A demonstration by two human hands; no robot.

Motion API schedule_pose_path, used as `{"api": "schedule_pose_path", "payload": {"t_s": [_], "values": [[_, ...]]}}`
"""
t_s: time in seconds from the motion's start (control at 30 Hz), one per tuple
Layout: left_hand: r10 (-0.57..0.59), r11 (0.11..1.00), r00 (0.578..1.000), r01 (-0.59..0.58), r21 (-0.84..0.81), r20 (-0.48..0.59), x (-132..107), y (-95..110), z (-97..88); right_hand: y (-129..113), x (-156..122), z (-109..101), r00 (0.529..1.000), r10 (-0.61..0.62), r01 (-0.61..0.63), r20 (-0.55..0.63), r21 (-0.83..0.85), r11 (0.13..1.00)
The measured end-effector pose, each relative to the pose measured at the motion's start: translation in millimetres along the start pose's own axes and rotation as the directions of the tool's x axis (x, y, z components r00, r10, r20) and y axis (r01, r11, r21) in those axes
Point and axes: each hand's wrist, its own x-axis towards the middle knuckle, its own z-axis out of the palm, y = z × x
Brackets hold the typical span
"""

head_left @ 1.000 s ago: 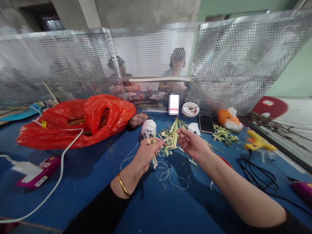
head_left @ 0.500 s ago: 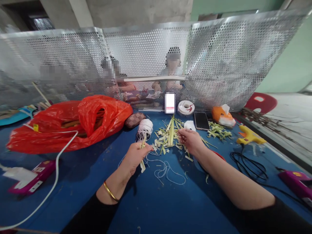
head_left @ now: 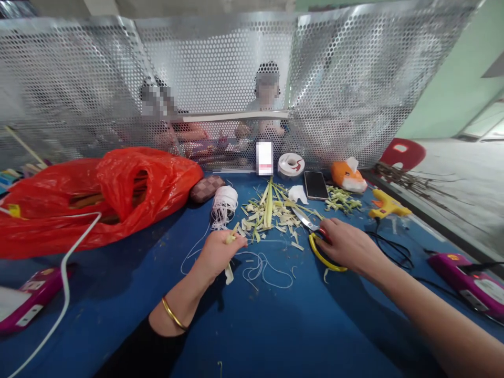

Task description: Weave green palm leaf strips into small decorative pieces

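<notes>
My left hand (head_left: 214, 254) is closed in a pinch around a short pale-green leaf piece (head_left: 229, 275), whose ends poke out above and below the fingers. A thin white thread (head_left: 262, 270) lies in loose loops on the table beside it. To the right, my right hand (head_left: 344, 244) has its fingers closed on the red handle of a pair of scissors (head_left: 306, 220). The yellow handle loop shows below the hand, and the blades point at the pile of leaf scraps (head_left: 283, 218). Longer green leaf strips (head_left: 269, 205) lie on the pile.
A ball of white thread (head_left: 226, 202) stands behind my left hand. A red plastic bag (head_left: 157, 220) fills the left. Further back are a ribbon roll (head_left: 291, 165), a phone (head_left: 316, 185) and tissues (head_left: 348, 176). A yellow glue gun (head_left: 388, 206) lies right. A perforated screen (head_left: 220, 68) stands behind.
My right hand has moved from beside the leaf scraps down and right onto the scissors. My left hand still pinches the leaf piece. The view has shifted somewhat.
</notes>
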Motion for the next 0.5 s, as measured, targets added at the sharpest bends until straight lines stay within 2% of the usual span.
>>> {"api": "schedule_pose_path", "payload": {"t_s": [0.1, 0.17, 0.33, 0.43, 0.5], "values": [[0.004, 1.000, 1.000, -0.004, 0.016, 0.012, -1, 1, -0.9, 11, -14, -4, 0.998, 0.008, 0.003, 0.066, -0.159, 0.987], [0.012, 1.000, 1.000, -0.012, 0.010, 0.017, -1, 2, -1.2, 15, -15, -3, 0.995, 0.046, -0.030, 0.093, -0.164, 0.986], [0.008, 0.999, 1.000, -0.007, -0.054, 0.019, -2, 0, -1.7, 20, -1, -1, 0.972, 0.219, -0.228, 0.091, 0.105, 0.968], [-0.003, 0.992, 1.000, 0.006, -0.126, 0.021, -2, 0, -1.7, 18, -9, -10, 0.947, 0.283, -0.317, 0.152, 0.300, 0.900], [-0.002, 0.989, 1.000, 0.004, -0.145, 0.017, -2, 0, -1.6, 16, -24, -21, 0.928, 0.280, -0.366, 0.245, 0.457, 0.811]]}}
